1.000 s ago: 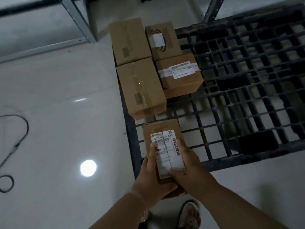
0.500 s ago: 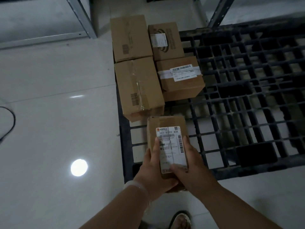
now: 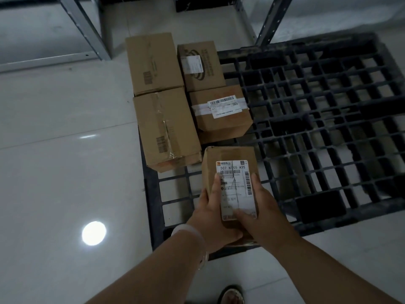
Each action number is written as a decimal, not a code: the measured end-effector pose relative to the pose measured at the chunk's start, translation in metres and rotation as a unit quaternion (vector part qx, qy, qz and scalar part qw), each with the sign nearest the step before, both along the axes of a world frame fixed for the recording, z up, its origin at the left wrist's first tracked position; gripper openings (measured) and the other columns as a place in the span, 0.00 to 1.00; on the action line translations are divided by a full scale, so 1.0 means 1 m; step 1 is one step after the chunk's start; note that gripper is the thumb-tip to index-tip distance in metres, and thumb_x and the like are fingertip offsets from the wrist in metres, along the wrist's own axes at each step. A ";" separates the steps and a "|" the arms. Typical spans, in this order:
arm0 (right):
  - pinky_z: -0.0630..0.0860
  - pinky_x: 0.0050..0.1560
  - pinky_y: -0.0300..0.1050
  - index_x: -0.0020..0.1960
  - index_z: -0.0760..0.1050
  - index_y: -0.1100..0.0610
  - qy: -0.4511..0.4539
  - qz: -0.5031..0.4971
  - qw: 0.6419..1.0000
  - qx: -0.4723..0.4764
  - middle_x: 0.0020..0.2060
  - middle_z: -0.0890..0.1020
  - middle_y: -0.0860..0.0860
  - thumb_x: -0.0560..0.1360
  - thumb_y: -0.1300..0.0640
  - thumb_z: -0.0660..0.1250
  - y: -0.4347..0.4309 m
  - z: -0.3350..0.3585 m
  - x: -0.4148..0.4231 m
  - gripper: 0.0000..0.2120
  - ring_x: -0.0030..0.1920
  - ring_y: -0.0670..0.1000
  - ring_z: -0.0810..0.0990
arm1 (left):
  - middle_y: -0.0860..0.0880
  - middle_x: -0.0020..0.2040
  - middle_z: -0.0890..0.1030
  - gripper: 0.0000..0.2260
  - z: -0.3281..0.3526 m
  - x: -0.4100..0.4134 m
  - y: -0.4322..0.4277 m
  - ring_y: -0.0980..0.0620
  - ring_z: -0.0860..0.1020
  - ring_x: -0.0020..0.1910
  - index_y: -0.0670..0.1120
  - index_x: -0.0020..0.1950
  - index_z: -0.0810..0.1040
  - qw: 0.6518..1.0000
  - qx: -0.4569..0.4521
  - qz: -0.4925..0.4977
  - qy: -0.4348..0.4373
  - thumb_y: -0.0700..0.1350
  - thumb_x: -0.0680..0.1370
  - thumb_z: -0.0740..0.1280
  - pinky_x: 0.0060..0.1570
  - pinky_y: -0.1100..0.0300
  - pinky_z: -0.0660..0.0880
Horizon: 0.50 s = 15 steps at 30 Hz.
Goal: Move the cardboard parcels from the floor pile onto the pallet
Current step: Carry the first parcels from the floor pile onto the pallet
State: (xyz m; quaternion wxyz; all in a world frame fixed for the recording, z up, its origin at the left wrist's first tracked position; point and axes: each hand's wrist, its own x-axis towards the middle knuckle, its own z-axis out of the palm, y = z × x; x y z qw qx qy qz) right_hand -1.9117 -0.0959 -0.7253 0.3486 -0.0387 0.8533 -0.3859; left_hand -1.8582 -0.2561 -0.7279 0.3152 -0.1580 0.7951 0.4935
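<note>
I hold a small cardboard parcel (image 3: 230, 159) with a white shipping label over the near left part of the black plastic pallet (image 3: 317, 119). My left hand (image 3: 210, 209) grips its left side and my right hand (image 3: 260, 207) grips its right side and near end. Several parcels stand on the pallet's left edge: a tall taped box (image 3: 164, 130), a plain box (image 3: 153, 64) behind it, a printed box (image 3: 200, 66), and a labelled box (image 3: 221, 113) just beyond the held parcel.
Grey metal shelving legs (image 3: 87, 29) stand at the back left, and another leg (image 3: 271, 20) rises behind the pallet. A glossy white tiled floor (image 3: 65, 172) lies to the left. My sandalled foot (image 3: 232, 295) shows at the bottom.
Both hands have carried the labelled parcel forward and to the right over the pallet, closer to the tall taped box and the labelled box.
</note>
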 end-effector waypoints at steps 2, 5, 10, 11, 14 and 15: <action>0.65 0.69 0.42 0.80 0.43 0.42 0.006 0.001 1.000 0.003 0.74 0.61 0.45 0.76 0.53 0.72 -0.002 0.013 -0.003 0.46 0.71 0.43 0.63 | 0.54 0.80 0.43 0.59 0.013 -0.004 -0.004 0.50 0.52 0.78 0.77 0.55 0.20 1.000 -0.005 -0.007 0.007 0.54 0.69 0.77 0.77 0.51 0.55; 0.65 0.68 0.43 0.80 0.44 0.41 0.018 0.013 1.000 0.004 0.74 0.61 0.45 0.75 0.53 0.73 -0.006 0.037 -0.013 0.46 0.70 0.43 0.63 | 0.54 0.80 0.42 0.59 0.035 -0.013 -0.012 0.50 0.50 0.79 0.73 0.60 0.21 1.000 -0.002 -0.011 0.012 0.53 0.69 0.78 0.77 0.50 0.53; 0.64 0.74 0.51 0.80 0.45 0.40 0.035 0.030 0.999 0.021 0.76 0.58 0.48 0.74 0.49 0.74 -0.017 0.085 -0.031 0.47 0.74 0.47 0.61 | 0.54 0.80 0.41 0.59 0.079 -0.034 -0.030 0.49 0.49 0.79 0.71 0.65 0.23 1.000 0.018 -0.023 0.013 0.54 0.69 0.78 0.75 0.52 0.51; 0.64 0.74 0.50 0.80 0.45 0.40 0.038 0.034 0.999 0.021 0.76 0.57 0.48 0.74 0.49 0.74 -0.021 0.094 -0.036 0.47 0.74 0.47 0.61 | 0.53 0.80 0.41 0.59 0.088 -0.039 -0.034 0.49 0.49 0.79 0.72 0.64 0.23 0.999 0.016 -0.026 0.018 0.54 0.69 0.78 0.75 0.52 0.52; 0.66 0.73 0.53 0.79 0.45 0.39 0.059 0.049 0.997 0.026 0.76 0.58 0.49 0.74 0.48 0.73 -0.029 0.118 -0.057 0.46 0.73 0.49 0.63 | 0.52 0.80 0.44 0.59 0.113 -0.057 -0.046 0.47 0.53 0.78 0.75 0.62 0.23 0.999 0.006 -0.024 0.026 0.55 0.68 0.78 0.76 0.49 0.55; 0.66 0.73 0.52 0.78 0.45 0.36 0.064 0.047 0.997 0.022 0.75 0.58 0.49 0.73 0.48 0.74 -0.031 0.124 -0.065 0.46 0.73 0.49 0.63 | 0.51 0.80 0.44 0.60 0.118 -0.064 -0.048 0.45 0.54 0.78 0.75 0.62 0.23 0.999 0.001 -0.022 0.030 0.55 0.68 0.78 0.76 0.47 0.57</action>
